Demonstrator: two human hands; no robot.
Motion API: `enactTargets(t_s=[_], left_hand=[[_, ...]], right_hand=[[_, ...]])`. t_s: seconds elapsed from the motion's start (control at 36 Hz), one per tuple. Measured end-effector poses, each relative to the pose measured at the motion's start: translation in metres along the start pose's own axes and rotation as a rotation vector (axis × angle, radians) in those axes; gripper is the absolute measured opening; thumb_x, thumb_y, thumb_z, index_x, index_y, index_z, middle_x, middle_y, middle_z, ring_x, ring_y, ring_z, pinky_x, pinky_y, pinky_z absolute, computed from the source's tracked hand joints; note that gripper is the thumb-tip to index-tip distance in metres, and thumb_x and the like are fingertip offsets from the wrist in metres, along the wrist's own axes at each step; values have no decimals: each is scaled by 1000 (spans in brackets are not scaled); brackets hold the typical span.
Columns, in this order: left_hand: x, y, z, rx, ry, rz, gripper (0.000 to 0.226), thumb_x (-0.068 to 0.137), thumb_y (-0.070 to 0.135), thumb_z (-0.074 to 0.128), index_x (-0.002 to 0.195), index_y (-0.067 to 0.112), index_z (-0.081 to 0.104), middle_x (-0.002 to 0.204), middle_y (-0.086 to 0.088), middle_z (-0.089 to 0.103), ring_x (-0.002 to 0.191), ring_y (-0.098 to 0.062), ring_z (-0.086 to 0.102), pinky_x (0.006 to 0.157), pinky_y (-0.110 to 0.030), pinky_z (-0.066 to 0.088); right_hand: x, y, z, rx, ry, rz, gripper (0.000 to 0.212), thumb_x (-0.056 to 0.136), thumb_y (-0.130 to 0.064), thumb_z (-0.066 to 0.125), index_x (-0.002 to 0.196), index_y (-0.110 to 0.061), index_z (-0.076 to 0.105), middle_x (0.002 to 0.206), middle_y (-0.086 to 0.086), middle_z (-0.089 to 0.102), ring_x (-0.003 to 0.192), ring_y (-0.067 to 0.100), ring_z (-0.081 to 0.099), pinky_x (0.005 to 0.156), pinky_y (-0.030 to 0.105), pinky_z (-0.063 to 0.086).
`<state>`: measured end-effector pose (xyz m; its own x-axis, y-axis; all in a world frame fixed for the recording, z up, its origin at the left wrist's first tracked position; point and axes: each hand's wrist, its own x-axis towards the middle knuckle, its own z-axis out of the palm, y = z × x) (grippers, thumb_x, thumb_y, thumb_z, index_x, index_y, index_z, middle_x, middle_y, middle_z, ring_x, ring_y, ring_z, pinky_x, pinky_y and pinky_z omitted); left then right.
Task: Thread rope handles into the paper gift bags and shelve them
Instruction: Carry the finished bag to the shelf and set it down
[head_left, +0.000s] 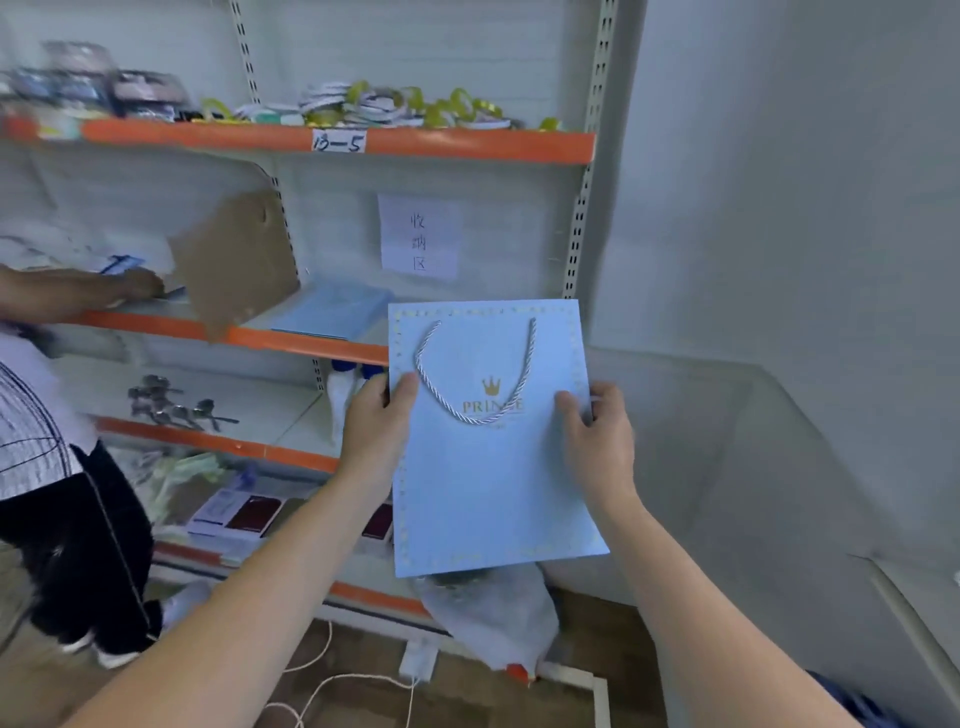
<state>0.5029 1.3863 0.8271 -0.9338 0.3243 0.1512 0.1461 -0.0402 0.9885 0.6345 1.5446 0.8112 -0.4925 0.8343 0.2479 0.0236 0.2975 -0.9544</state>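
Note:
I hold a flat light-blue paper gift bag upright in front of the shelving. It bears a gold crown and the word PRINCE, with a gold dotted border. A silver-white twisted rope handle hangs in a loop down its front face. My left hand grips the bag's left edge, thumb on the front. My right hand grips the right edge the same way. A stack of similar light-blue bags lies flat on the orange-edged shelf just behind and left of the held bag.
Another person stands at the left, a hand reaching onto the same shelf beside a brown cardboard piece. A paper sign hangs on the back panel. Metal spoons lie one shelf lower. A plastic bag and cords lie on the floor.

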Motion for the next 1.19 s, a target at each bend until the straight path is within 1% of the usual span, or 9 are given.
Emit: enactTargets(t_s=[0.17, 0.33, 0.58, 0.69, 0.81, 0.89, 0.97, 1.03, 1.19], left_hand=[[61, -27, -7, 39, -37, -37, 11, 97, 19, 55, 92, 28, 58, 86, 4, 64, 73, -11, 61, 59, -20, 48], [152, -55, -32, 110, -51, -121, 23, 92, 25, 63, 111, 31, 54, 108, -12, 66, 94, -29, 66, 74, -35, 51], [283, -80, -58, 218, 52, -37, 28, 87, 9, 65, 108, 22, 50, 87, 4, 59, 75, -16, 58, 61, -26, 44], [336, -95, -68, 363, 96, -16, 26, 87, 11, 64, 111, 16, 54, 92, -1, 65, 85, -26, 63, 61, -27, 44], [389, -106, -75, 528, 113, -15, 33, 90, 16, 65, 119, 10, 51, 98, -1, 59, 88, -21, 54, 64, -28, 41], [430, -116, -83, 639, 106, -43, 46, 87, 22, 69, 126, 5, 51, 118, -14, 59, 100, -28, 56, 76, -30, 41], [464, -125, -91, 744, 66, -92, 63, 84, 30, 74, 136, 6, 46, 129, -15, 51, 119, -30, 49, 89, -29, 37], [485, -131, -96, 812, 40, -124, 72, 82, 38, 74, 141, 12, 43, 135, -15, 46, 126, -30, 44, 98, -32, 37], [539, -148, -109, 891, 38, -188, 77, 84, 40, 72, 148, 19, 35, 143, -15, 39, 138, -30, 29, 107, -39, 34]], right_hand=[[61, 9, 64, 34, -11, 31, 14, 97, -27, 55, 105, -18, 48, 86, -4, 57, 79, 16, 55, 67, 29, 42], [144, 23, 151, 10, -25, 70, 15, 97, -20, 51, 108, -11, 49, 77, -4, 55, 72, 20, 54, 61, 30, 40], [232, 41, 259, -151, -246, 23, 33, 94, -11, 50, 127, -11, 48, 75, -6, 51, 77, 21, 53, 59, 26, 37], [258, 54, 291, -200, -460, 116, 53, 89, -20, 58, 138, -27, 41, 79, -6, 63, 88, 23, 64, 77, 32, 50], [288, 72, 328, -166, -548, 127, 44, 82, -20, 65, 124, -22, 54, 101, -2, 73, 94, 20, 69, 89, 47, 55], [310, 75, 360, -158, -551, 138, 41, 84, -17, 68, 123, -15, 56, 109, 4, 71, 94, 21, 68, 83, 39, 57], [331, 74, 392, -148, -586, 176, 39, 86, -13, 67, 122, -10, 52, 109, 10, 67, 79, 22, 64, 47, 20, 50], [346, 76, 415, -162, -626, 174, 42, 86, -13, 67, 123, -9, 47, 112, 14, 64, 78, 25, 63, 39, 17, 44], [379, 84, 473, -232, -704, 131, 78, 86, -16, 66, 151, -20, 23, 112, 11, 60, 99, 27, 63, 86, 45, 55]])
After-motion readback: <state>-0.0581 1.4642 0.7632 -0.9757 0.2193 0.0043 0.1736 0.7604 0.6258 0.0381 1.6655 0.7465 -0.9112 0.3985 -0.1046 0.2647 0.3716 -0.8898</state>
